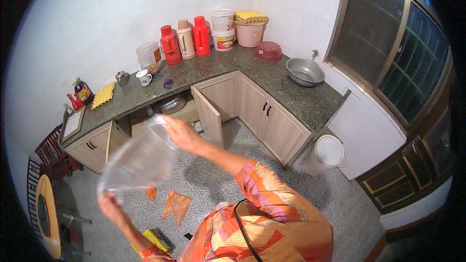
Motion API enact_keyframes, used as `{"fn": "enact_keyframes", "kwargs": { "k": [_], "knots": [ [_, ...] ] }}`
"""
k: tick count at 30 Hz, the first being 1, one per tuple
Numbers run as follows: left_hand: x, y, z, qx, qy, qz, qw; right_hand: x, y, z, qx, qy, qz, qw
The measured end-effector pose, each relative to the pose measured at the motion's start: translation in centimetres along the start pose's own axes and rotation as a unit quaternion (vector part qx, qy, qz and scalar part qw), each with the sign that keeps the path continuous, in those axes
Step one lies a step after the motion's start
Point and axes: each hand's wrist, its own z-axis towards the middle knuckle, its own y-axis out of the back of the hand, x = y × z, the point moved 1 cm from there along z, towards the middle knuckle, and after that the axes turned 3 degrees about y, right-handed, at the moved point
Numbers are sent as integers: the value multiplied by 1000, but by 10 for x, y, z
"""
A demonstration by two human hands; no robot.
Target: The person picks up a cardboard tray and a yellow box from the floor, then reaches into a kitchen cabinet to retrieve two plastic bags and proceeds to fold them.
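A clear plastic bag (140, 160), somewhat blurred, is stretched out in the air between my two hands. Its lower left edge is pinched by my left hand (110, 206). Farther up and to the right, my right hand (178, 131) grips the opposite end, in front of an open base cabinet (145, 127). On the speckled floor beneath the bag lies an orange plastic bag (177, 205). A smaller orange piece (151, 193) shows partly behind the clear bag's edge.
An open cabinet door (209, 116) juts out ahead of my right hand. On the dark stone counter (218, 65) stand several thermos flasks (202, 36), buckets (223, 40) and a metal basin (305, 72). A lidded white bucket (323, 154) stands right; a round-topped stool (49, 216) is left.
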Motion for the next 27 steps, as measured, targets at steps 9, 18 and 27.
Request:
{"fn": "enact_keyframes", "kwargs": {
  "k": [9, 18, 27],
  "knots": [
    [231, 85, -181, 396, 212, 604, 659, -186, -109, -277, 554, 70, -302, 772],
    [195, 63, -98, 282, 285, 333, 854, -279, -99, -208, 351, -265, 46, 897],
    [-18, 2, -60, -254, -227, 159, 927, 53, 23, -35, -71, 429, 62, 898]
  ]
}}
